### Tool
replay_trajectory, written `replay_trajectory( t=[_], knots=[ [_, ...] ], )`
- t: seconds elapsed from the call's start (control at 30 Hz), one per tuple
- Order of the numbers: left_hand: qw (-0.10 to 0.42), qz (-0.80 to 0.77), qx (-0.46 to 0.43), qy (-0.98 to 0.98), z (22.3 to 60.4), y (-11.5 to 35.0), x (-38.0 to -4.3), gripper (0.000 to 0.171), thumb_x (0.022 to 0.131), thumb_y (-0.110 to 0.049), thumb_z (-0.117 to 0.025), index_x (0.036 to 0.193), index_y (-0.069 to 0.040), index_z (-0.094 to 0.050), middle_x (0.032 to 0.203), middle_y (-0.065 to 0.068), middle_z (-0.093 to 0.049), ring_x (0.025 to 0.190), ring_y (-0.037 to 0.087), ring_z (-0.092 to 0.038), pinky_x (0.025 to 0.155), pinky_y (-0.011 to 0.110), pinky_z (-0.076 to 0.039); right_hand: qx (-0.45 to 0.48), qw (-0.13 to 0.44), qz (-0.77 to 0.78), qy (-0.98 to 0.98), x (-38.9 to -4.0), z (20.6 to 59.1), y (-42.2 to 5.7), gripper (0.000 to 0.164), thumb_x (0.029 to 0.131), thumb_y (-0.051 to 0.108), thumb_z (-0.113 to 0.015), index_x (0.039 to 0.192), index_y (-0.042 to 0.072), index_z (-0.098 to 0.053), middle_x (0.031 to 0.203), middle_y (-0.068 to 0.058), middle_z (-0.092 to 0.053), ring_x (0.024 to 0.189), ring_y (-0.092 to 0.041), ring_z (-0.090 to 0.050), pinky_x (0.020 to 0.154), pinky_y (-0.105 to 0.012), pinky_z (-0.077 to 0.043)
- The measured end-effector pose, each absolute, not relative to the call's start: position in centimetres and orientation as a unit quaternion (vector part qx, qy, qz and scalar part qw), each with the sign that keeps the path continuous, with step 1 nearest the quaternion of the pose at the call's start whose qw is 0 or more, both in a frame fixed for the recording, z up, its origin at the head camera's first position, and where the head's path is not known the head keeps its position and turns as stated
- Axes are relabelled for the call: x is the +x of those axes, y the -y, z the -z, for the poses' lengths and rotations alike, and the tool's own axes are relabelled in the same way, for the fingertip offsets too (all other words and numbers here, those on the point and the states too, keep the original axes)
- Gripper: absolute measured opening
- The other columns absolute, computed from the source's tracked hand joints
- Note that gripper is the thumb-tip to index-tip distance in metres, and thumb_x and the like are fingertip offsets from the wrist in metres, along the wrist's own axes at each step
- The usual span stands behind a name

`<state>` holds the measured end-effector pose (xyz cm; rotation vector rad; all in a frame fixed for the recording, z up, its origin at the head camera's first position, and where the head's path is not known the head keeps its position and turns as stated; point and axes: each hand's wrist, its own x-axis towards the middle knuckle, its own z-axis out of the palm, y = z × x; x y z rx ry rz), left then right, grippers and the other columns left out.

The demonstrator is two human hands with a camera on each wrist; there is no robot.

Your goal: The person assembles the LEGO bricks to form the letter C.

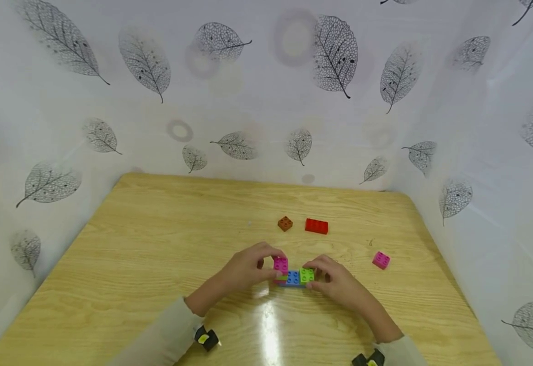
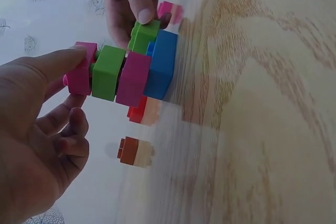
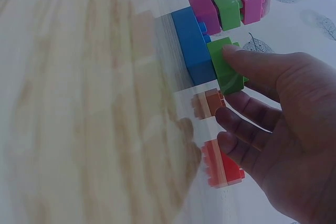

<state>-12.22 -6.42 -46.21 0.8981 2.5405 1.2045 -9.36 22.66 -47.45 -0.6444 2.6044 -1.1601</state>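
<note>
A long blue brick (image 1: 292, 277) lies on the table. On its left end a stack rises: a lower pink brick (image 2: 133, 79), a green brick (image 2: 108, 73) and an upper pink brick (image 1: 280, 264). Studs show in a thin gap beneath the upper pink one. My left hand (image 1: 248, 265) pinches that upper pink brick between thumb and fingers. At the blue brick's right end is another green brick (image 1: 307, 275), which my right hand (image 1: 337, 283) pinches; whether it sits fully down on the studs I cannot tell. Bare blue studs show between the two sides.
Beyond the hands lie a small brown brick (image 1: 285, 223) and a longer red brick (image 1: 316, 226). A loose pink brick (image 1: 381, 260) is off to the right. Leaf-patterned white cloth (image 1: 257, 101) surrounds the back and sides of the wooden table (image 1: 156, 218).
</note>
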Motion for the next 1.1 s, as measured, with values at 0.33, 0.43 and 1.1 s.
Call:
replay_trajectory(
  t=[0.33,0.43,1.1],
  knots=[
    [0.079,-0.377,0.306,-0.871,45.52,6.32,-11.96,0.033,0.092,-0.044,-0.072,0.124,-0.042,-0.066,0.119,-0.020,-0.061,0.076,0.006,-0.051,0.061,0.022,-0.046,-0.224,0.099,0.399,-0.884,-9.41,47.55,-22.69,0.035,0.093,0.031,-0.073,0.127,0.027,-0.063,0.110,0.010,-0.058,0.091,-0.012,-0.057,0.074,-0.024,-0.049],
    [0.078,-0.368,0.306,-0.875,45.39,6.30,-11.96,0.032,0.092,-0.045,-0.071,0.124,-0.042,-0.066,0.120,-0.022,-0.062,0.076,0.006,-0.052,0.060,0.022,-0.045,-0.228,0.100,0.399,-0.883,-9.46,47.64,-22.64,0.035,0.093,0.031,-0.073,0.127,0.025,-0.064,0.110,0.008,-0.059,0.091,-0.012,-0.056,0.074,-0.024,-0.049],
    [0.089,-0.385,0.301,-0.868,45.64,6.17,-12.06,0.034,0.091,-0.045,-0.074,0.124,-0.042,-0.065,0.113,-0.023,-0.061,0.076,0.007,-0.051,0.061,0.023,-0.044,-0.231,0.106,0.396,-0.882,-9.48,47.56,-22.67,0.036,0.094,0.032,-0.073,0.127,0.021,-0.064,0.110,0.006,-0.059,0.091,-0.013,-0.056,0.074,-0.024,-0.048]
  ],
)
